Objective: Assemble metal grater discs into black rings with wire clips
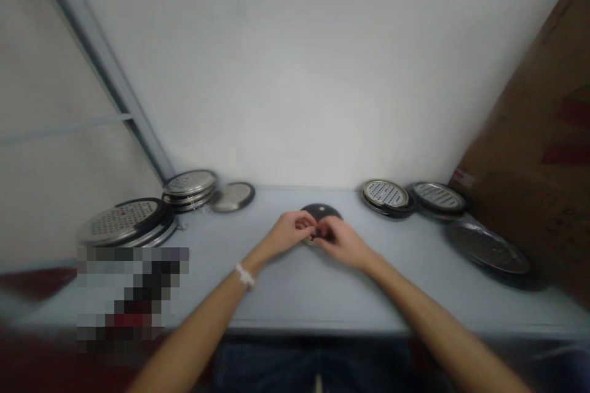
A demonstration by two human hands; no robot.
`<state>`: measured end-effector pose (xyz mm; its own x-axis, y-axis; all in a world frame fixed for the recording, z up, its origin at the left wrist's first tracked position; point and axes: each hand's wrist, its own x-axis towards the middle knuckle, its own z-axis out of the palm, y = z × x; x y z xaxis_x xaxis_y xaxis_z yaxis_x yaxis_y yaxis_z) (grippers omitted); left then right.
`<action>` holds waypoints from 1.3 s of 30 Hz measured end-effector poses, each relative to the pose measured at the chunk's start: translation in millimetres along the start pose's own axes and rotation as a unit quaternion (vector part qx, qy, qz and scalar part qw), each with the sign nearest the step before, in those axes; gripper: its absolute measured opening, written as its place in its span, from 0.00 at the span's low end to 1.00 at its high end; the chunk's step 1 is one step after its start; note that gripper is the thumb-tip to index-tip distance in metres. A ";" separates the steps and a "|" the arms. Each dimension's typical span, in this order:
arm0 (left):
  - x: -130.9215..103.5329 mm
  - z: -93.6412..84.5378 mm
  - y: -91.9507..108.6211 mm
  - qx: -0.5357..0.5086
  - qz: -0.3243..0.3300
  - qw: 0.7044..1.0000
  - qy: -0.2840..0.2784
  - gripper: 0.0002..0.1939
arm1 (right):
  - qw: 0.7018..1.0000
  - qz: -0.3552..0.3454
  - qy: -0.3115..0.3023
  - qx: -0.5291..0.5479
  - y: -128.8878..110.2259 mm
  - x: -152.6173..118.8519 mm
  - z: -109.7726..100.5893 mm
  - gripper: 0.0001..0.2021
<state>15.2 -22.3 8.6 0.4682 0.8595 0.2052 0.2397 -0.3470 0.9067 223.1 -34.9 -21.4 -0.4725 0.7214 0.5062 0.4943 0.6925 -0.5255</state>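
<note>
A round grater with a black upper part and a small pale spot (322, 208) lies on the table in front of me, mostly covered by my hands. Over its left side, my left hand (295, 227) has its fingers curled and pinched, a white band around the wrist. My right hand (340, 239) is bent in a pinch at the grater's right side. Both sets of fingertips nearly meet above the near part of the grater. Blur and the fingers hide what is between them.
On the left of the pale table (322, 301) are stacks of round graters (124, 221) (190, 187) and a single grater (234, 196). More graters (386, 195) (437, 198) (488, 249) lie on the right, near a cardboard box (530, 196). A white wall (304, 73) stands behind.
</note>
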 end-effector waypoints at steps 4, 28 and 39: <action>1.7 1.3 -2.7 -0.081 -0.051 0.995 -0.008 0.13 | 1.000 -0.007 0.003 0.004 0.8 -0.2 0.5 0.06; 1.3 -1.0 -1.6 -0.069 -0.060 0.995 -0.034 0.10 | 0.999 -0.036 0.010 -0.021 -0.6 1.5 -0.2 0.02; 0.6 -5.1 1.4 0.023 -0.035 0.999 -0.027 0.11 | 0.999 -0.033 -0.002 -0.037 -1.5 2.4 -4.6 0.06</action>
<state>11.5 -20.4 11.9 0.4944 0.8609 0.1199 0.3121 -0.3046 0.8999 224.6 -34.2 -16.2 -0.5092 0.6744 0.5347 0.5140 0.7366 -0.4396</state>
